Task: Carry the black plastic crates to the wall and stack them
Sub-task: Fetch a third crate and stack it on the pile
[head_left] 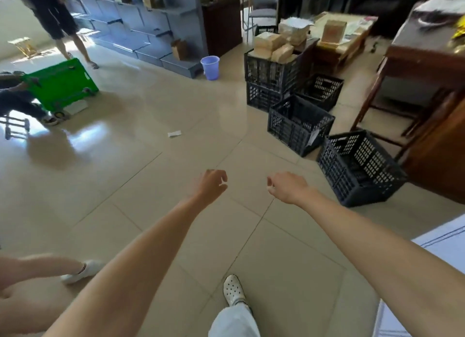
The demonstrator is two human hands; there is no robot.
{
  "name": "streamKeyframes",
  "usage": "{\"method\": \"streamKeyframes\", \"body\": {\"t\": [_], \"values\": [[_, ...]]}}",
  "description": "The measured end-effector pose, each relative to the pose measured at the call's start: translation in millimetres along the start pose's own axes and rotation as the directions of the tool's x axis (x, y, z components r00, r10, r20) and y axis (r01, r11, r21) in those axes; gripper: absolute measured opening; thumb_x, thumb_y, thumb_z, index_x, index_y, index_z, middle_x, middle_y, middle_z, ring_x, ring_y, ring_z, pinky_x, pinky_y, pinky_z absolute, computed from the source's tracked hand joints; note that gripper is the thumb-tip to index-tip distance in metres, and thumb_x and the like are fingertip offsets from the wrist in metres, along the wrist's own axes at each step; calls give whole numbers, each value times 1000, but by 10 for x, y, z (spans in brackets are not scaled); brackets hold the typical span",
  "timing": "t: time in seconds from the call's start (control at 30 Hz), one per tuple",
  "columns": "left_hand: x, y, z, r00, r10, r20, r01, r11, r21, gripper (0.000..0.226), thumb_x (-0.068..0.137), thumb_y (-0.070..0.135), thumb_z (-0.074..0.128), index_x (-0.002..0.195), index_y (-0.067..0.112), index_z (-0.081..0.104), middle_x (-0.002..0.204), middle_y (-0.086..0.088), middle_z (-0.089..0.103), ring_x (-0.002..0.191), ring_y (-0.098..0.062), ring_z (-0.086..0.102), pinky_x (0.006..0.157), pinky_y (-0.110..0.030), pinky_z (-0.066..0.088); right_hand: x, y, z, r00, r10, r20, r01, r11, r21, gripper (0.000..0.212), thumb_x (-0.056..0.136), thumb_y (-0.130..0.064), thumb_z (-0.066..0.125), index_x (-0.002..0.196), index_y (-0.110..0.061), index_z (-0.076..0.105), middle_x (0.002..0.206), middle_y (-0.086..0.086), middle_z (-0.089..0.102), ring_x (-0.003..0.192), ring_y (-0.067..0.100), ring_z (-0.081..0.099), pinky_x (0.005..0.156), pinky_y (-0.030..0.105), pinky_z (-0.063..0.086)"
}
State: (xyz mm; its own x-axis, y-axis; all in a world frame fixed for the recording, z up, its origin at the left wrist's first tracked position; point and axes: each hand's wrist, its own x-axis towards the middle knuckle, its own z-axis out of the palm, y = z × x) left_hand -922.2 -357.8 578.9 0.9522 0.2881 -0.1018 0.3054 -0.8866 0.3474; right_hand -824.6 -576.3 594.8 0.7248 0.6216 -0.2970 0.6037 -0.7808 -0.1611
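Observation:
Several black plastic crates stand on the tiled floor at the right. The nearest crate (pixel 357 168) is tilted and holds nothing I can see. Behind it sits a second crate (pixel 299 125), then a third (pixel 320 90). Further back, one crate (pixel 271 70) filled with brown cardboard boxes rests on another crate (pixel 261 96). Both my arms reach forward over the floor. My left hand (pixel 211 185) and my right hand (pixel 286 187) hold nothing, fingers loosely curled and apart. Both hands are well short of the nearest crate, to its left.
A dark wooden table (pixel 427 67) and cabinet stand right of the crates. A purple bucket (pixel 210 67) sits by grey shelving (pixel 141 27). A person pushes a green cart (pixel 60 85) at the left; another person stands behind. A paper scrap (pixel 174 134) lies on the floor.

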Motion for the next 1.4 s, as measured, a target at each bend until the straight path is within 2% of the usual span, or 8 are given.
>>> {"method": "streamKeyframes", "body": {"t": [0.13,0.33,0.53,0.73,0.87,1.07,1.3,1.4], "values": [[1158,160,-33,992,105,65,-113,987,119,18,91,32,63,108,26,66,110,5,66,99,-20,64,79,-30,45,810,431,-334,998,68,-10,-68,998,7,25,97,-30,47,116,-18,58,124,7,61,112,29,57,85,38,46],[3054,753,67,958,264,108,-275,957,97,18,88,34,64,105,26,67,108,0,69,99,-24,65,82,-36,52,1966,1127,-824,978,194,-70,-188,978,92,18,98,-26,43,105,-19,58,117,6,63,107,29,58,72,35,40],[4444,1250,710,909,335,249,-365,927,83,18,90,31,63,107,23,65,110,-1,67,102,-26,64,81,-37,52,2927,2222,-726,947,320,3,-319,945,73,23,97,-22,43,111,-16,61,118,8,64,108,31,60,78,38,44],[6057,1883,1260,896,304,325,-328,944,20,23,90,29,64,112,24,62,112,-1,65,103,-25,61,87,-42,52,4051,3621,-1014,937,338,82,-339,941,-2,17,97,-21,46,109,-16,56,116,8,63,107,31,59,78,40,41],[7081,2366,1398,888,302,347,-315,949,-20,24,91,27,61,115,23,62,113,-2,65,102,-26,62,83,-39,52,4862,4521,-1445,924,381,42,-381,924,-4,20,99,-27,43,110,-16,55,118,10,62,108,33,59,77,39,41],[8418,2617,1599,890,269,367,-278,960,-29,23,91,26,59,113,25,63,113,1,66,105,-25,61,79,-36,51,6066,5145,-1519,932,353,83,-356,934,26,19,99,-28,43,109,-16,55,115,9,63,106,33,60,74,38,40],[10144,2338,1751,886,210,412,-212,976,-41,22,92,38,60,110,24,64,108,2,68,98,-22,64,81,-38,55,7574,5951,-1786,912,389,129,-393,920,4,9,100,-25,41,98,-20,48,112,7,63,102,29,60,71,35,40],[10776,2308,1813,903,171,395,-160,985,-62,23,92,43,60,106,26,66,106,3,69,97,-22,65,84,-41,55,8238,6133,-1841,922,362,140,-372,927,50,16,102,-30,40,97,-18,49,106,6,63,93,28,61,74,37,48]]}}
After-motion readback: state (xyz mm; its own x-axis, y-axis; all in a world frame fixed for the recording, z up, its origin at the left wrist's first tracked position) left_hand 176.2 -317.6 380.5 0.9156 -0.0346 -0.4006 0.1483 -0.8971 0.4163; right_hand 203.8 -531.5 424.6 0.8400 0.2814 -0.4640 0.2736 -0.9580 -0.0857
